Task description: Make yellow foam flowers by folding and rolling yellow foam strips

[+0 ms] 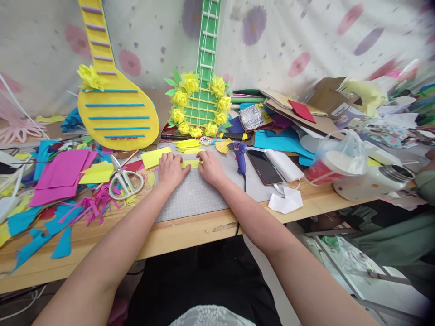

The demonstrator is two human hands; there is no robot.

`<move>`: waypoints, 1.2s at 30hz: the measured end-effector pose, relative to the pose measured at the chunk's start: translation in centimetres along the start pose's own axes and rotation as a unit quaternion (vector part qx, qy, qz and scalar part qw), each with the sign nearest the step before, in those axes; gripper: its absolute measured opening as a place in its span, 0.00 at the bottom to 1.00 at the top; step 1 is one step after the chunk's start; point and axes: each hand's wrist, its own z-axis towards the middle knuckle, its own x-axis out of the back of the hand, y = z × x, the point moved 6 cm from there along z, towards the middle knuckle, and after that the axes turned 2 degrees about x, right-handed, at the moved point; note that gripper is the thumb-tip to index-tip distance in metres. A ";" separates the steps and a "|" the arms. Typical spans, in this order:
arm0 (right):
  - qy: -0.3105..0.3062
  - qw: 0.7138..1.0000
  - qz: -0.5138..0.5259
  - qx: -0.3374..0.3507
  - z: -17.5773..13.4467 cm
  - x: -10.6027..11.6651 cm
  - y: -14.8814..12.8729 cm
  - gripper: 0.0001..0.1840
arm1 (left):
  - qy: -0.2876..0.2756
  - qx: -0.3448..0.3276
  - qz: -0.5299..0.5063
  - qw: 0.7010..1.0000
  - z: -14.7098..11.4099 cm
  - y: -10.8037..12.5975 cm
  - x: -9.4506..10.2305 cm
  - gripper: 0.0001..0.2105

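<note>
A short strip of yellow crepe paper [190, 164] lies across the grey cutting mat [193, 197]. My left hand [171, 170] holds its left end, fingers curled and thumb pointing inward. At the opposite end, my right hand [209, 168] grips the strip with bent fingers. More yellow strips [188, 145] lie just beyond my hands, and a larger yellow sheet [154, 157] touches the area by my left fingers. A purple glue gun [239, 158] stands right of my right hand. Scissors with pale handles [125, 181] rest to the left.
Behind stand a yellow lute-shaped craft piece [118, 111] and a green one [204, 97] ringed with yellow paper flowers. A phone [265, 166], white power bank [283, 165] and bagged cup [335, 167] lie right. Magenta paper [61, 172] and blue scraps [61, 242] cover the left.
</note>
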 end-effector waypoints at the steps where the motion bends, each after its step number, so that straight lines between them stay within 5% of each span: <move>1: -0.010 1.000 0.020 0.020 0.2 -0.5 -0.4 0.17 | -0.001 0.000 0.001 1.000 0.0 0.0 0.0 0.16; 8: -0.053 0.998 0.019 0.010 0.4 -1.6 -0.8 0.17 | -0.025 -0.001 -0.020 0.999 -0.5 -0.2 0.3 0.13; 19: -0.044 0.999 0.010 0.019 0.2 -1.5 -0.7 0.16 | 0.015 0.018 -0.029 0.999 -0.3 -1.7 0.5 0.18; 36: 0.005 0.996 0.002 0.094 0.0 -0.6 -1.6 0.21 | -0.013 -0.096 -0.230 0.968 -0.6 -0.7 1.2 0.14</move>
